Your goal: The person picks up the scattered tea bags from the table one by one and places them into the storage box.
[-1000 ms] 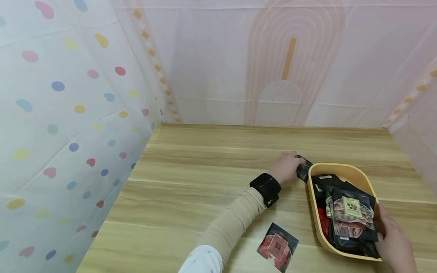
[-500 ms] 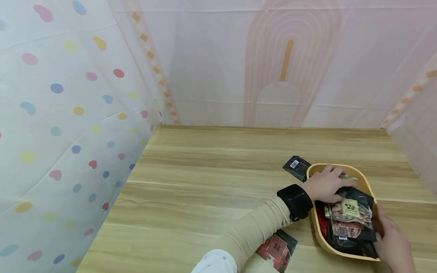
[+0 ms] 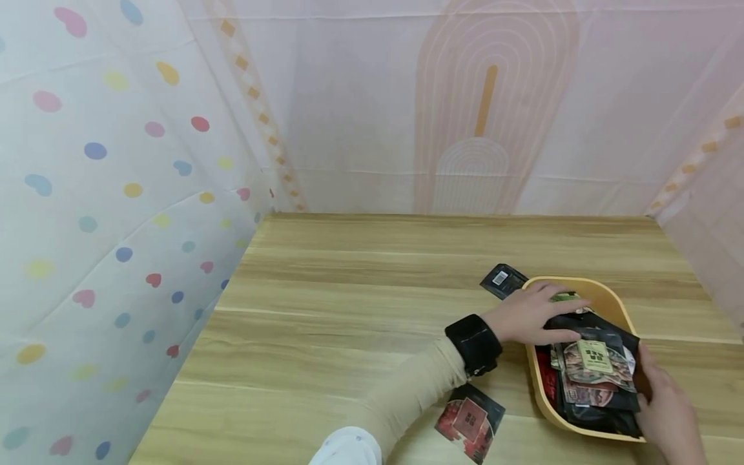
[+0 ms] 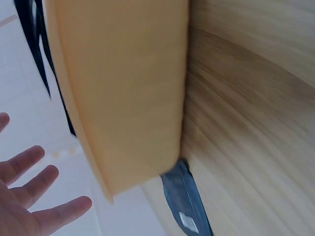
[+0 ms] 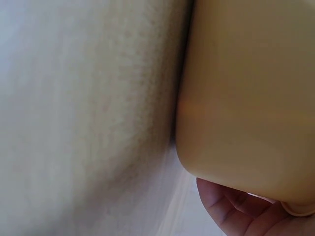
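A yellow plastic bin (image 3: 607, 298) on the right of the wooden table holds a pile of mostly black food packets (image 3: 597, 371). My left hand (image 3: 531, 314) hovers over its back left rim with fingers spread and holds nothing. In the left wrist view, those fingers (image 4: 37, 177) stand apart beside the bin's rim (image 4: 78, 118). My right hand (image 3: 668, 403) grips the bin's right side; in the right wrist view its fingers (image 5: 231, 209) curl around the bin's end. A black packet (image 3: 503, 281) with a white barcode label lies against the bin's back left corner.
A black and red packet (image 3: 471, 423) lies on the table (image 3: 325, 310) in front of the left forearm, partly under the sleeve in this view. A patterned cloth (image 3: 360, 116) hangs behind the table, and a dotted one (image 3: 139, 213) hangs at the left.
My left hand has let go of the barcoded packet beside the bin, reached over the packets inside, then drawn back slightly left. The right hand has kept its grip on the bin.
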`<control>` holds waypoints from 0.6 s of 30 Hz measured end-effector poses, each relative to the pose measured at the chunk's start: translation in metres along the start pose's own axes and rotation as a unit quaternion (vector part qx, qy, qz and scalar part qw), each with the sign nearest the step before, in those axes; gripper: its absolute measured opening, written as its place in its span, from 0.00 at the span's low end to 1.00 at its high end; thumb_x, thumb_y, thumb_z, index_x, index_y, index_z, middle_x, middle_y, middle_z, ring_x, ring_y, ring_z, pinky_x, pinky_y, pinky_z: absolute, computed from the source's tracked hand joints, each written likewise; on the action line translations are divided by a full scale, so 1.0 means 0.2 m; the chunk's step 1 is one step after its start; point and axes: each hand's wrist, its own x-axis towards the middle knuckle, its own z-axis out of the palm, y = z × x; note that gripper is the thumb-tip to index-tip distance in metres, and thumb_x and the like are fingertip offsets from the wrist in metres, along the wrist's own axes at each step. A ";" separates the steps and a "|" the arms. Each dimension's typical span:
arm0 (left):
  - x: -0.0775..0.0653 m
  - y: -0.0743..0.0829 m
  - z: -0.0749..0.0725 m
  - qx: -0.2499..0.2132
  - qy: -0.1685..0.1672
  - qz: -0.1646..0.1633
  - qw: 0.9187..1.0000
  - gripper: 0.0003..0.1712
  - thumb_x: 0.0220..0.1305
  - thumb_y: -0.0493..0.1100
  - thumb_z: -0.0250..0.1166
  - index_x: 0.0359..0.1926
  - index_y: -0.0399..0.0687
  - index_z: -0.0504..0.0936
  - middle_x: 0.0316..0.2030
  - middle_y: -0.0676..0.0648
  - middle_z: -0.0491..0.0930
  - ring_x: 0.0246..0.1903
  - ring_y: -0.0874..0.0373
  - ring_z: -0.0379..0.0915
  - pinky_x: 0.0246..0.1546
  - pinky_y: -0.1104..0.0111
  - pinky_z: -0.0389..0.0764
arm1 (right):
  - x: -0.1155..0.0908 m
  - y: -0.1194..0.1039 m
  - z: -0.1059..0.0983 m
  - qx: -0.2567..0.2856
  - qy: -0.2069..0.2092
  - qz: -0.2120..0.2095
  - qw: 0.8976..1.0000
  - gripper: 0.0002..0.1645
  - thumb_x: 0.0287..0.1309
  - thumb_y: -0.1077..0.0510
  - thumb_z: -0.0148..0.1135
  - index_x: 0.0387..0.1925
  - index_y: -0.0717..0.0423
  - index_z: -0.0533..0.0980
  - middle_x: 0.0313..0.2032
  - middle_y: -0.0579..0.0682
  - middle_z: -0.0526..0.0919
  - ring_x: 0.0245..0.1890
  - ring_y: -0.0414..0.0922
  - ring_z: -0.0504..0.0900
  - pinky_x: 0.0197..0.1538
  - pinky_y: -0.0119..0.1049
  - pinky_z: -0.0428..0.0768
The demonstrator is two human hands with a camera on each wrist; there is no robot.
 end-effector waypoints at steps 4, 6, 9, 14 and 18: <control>-0.14 -0.07 0.02 -0.010 0.037 -0.004 0.999 0.32 0.65 0.62 0.44 0.69 0.64 0.54 0.65 0.47 0.56 0.63 0.55 0.51 0.57 0.68 0.60 | 0.00 -0.01 0.00 0.001 -0.023 0.018 1.000 0.52 0.43 0.77 0.52 0.68 0.64 0.39 0.47 0.81 0.62 0.45 0.75 0.63 0.45 0.65 0.62; -0.23 -0.11 0.04 -0.008 0.056 -0.013 0.998 0.30 0.66 0.59 0.46 0.68 0.60 0.58 0.64 0.45 0.59 0.62 0.54 0.54 0.58 0.68 0.59 | 0.01 -0.02 0.00 -0.001 -0.033 0.029 0.999 0.51 0.44 0.76 0.52 0.68 0.64 0.38 0.48 0.81 0.61 0.46 0.75 0.62 0.46 0.65 0.62; -0.38 -0.14 0.09 -0.001 0.066 -0.040 0.997 0.30 0.66 0.57 0.49 0.66 0.57 0.62 0.62 0.44 0.61 0.61 0.53 0.57 0.56 0.65 0.63 | 0.01 -0.02 0.00 -0.003 -0.028 0.032 0.999 0.52 0.44 0.77 0.52 0.68 0.64 0.38 0.48 0.81 0.61 0.46 0.75 0.62 0.46 0.65 0.62; -0.62 -0.11 0.17 0.010 0.037 -0.067 0.997 0.35 0.60 0.62 0.54 0.66 0.57 0.62 0.63 0.45 0.61 0.60 0.50 0.58 0.49 0.58 0.71 | 0.02 -0.01 0.01 -0.007 -0.020 0.024 0.999 0.53 0.43 0.77 0.52 0.68 0.63 0.38 0.47 0.81 0.61 0.45 0.75 0.62 0.46 0.65 0.62; -0.72 -0.03 0.22 0.010 -0.012 -0.040 0.999 0.43 0.53 0.70 0.56 0.67 0.62 0.58 0.65 0.47 0.56 0.62 0.48 0.54 0.49 0.53 0.69 | 0.02 0.01 0.02 -0.014 -0.022 0.025 0.999 0.54 0.43 0.76 0.53 0.68 0.62 0.36 0.47 0.81 0.61 0.45 0.75 0.63 0.45 0.65 0.62</control>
